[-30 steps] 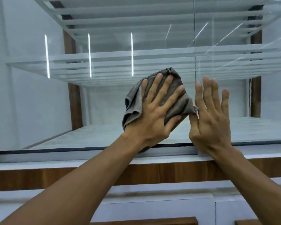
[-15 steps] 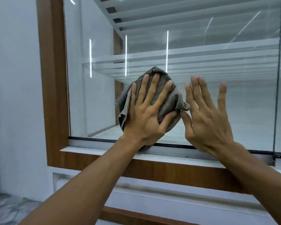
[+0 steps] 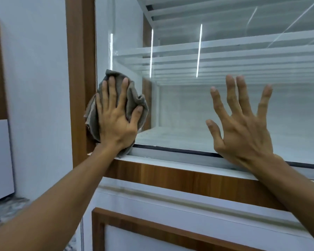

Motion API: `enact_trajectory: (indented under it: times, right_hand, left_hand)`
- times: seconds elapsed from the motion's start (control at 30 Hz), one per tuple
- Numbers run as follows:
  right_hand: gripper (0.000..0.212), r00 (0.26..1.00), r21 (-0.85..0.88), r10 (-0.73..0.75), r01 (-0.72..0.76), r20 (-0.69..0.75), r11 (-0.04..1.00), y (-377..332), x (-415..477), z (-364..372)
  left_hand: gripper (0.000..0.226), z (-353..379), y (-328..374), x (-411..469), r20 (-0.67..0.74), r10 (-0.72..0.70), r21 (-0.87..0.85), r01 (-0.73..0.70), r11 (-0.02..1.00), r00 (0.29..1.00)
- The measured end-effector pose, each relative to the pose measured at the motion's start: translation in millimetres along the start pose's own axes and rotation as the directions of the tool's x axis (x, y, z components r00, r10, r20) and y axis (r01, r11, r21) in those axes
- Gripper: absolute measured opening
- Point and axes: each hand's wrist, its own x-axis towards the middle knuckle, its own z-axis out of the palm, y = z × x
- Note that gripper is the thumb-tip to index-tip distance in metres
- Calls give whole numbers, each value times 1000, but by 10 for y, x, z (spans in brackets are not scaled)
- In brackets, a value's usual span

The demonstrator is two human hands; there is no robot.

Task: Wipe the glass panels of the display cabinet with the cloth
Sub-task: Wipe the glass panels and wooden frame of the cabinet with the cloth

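My left hand (image 3: 114, 122) lies flat with straight, slightly spread fingers, pressing the grey cloth (image 3: 135, 98) against the glass panel (image 3: 188, 109) in its lower left corner. The bunched cloth sits under my palm and fingers and shows above my fingertips, on both sides and below my wrist, down to the panel's bottom edge. Its left side touches the wooden frame (image 3: 81, 69). My right hand (image 3: 243, 131) is well apart along the bottom edge, fingers fanned wide, holding nothing; I cannot tell whether it touches the glass.

Bunched grey cloth (image 3: 134, 98) against glass panel's (image 3: 216, 109) lower-left corner
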Motion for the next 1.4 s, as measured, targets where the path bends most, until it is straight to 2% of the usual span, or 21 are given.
enact_trajectory:
  times: [0.07, 0.13, 0.2, 0.27, 0.3, 0.37, 0.43, 0.47, 0.53, 0.6, 0.63, 0.7, 0.77, 0.83, 0.9, 1.0, 1.13, 1.23, 1.4]
  right_hand:
    - [75, 1000, -17, 7, -7, 13, 1000, 2, -6, -8]
    - [75, 1000, -23, 7, -7, 21, 1000, -13, 2, -21]
    - [75, 999, -27, -4, 5, 34, 1000, -31, 12, -34]
    - [76, 999, -35, -5, 7, 52, 999, -21, 0, -51]
    - [76, 998, -43, 3, 0, 58, 999, -23, -3, -60]
    - [76, 998, -46, 10, -7, 62, 999, -93, 21, -41]
    - [75, 998, -10, -41, 41, 45, 999, -287, 84, 3]
    - [75, 997, 16, -67, 67, 27, 998, -401, 115, 39]
    - [78, 998, 43, -64, 64, -1, 997, -557, 168, 84]
    - [78, 999, 35, -40, 40, -10, 999, -565, 167, 101]
    - [77, 999, 34, -39, 39, -12, 999, -540, 151, 105]
    - [77, 999, 37, -53, 53, -3, 998, -501, 130, 99]
    - [78, 997, 30, -77, 76, 16, 997, -487, 126, 99]
    - [77, 992, 20, -125, 124, 29, 992, -448, 116, 90]
    - [74, 982, 14, -184, 183, 37, 983, -332, 97, 57]
    - [71, 970, 16, -240, 240, 48, 971, -76, 7, -31]
    - [70, 986, -25, -162, 163, 39, 986, 264, -184, -126]
    - [69, 986, -74, -160, 164, 55, 984, 326, -236, -110]
    - [69, 985, -42, -167, 169, 49, 985, 349, -256, -121]
  left_hand:
    - [78, 36, 204, -25, -5, -86, 17, 86, 996, 996]
    - [80, 63, 472, -34, 34, -35, 23, 34, 999, 999]
    - [79, 97, 699, -66, 111, 233, 39, -238, 970, 966]
    - [74, 88, 748, -35, 169, 510, 17, -520, 854, 843]
    - [74, 82, 717, 6, 167, 561, -14, -567, 823, 811]
    - [75, 84, 695, 43, 139, 499, -76, -493, 867, 855]
    - [75, 101, 802, -17, 136, 345, -25, -345, 938, 929]
    - [74, 116, 871, -61, 137, 308, 16, -313, 950, 942]
    - [73, 124, 886, -74, 147, 354, 24, -361, 932, 924]
    - [75, 96, 646, 41, 142, 449, -8, -453, 892, 882]
    - [76, 74, 479, 96, 113, 445, -38, -444, 895, 888]
    - [78, 13, 131, 121, 64, 270, -77, -265, 961, 961]
    - [78, -59, -108, 59, 63, 79, -42, -77, 996, 995]
    - [77, -108, -228, 2, 83, 83, -24, -81, 996, 993]
    - [79, -138, -263, -21, 129, 171, 1, -173, 985, 977]
    - [79, -141, -242, -49, 217, 365, 75, -388, 919, 905]
    - [73, -140, 12, 35, 325, 650, 57, -701, 711, 686]
    - [67, -86, 361, 68, 332, 731, -14, -772, 636, 596]
    - [65, -9, 822, 67, 339, 774, -69, -807, 587, 534]
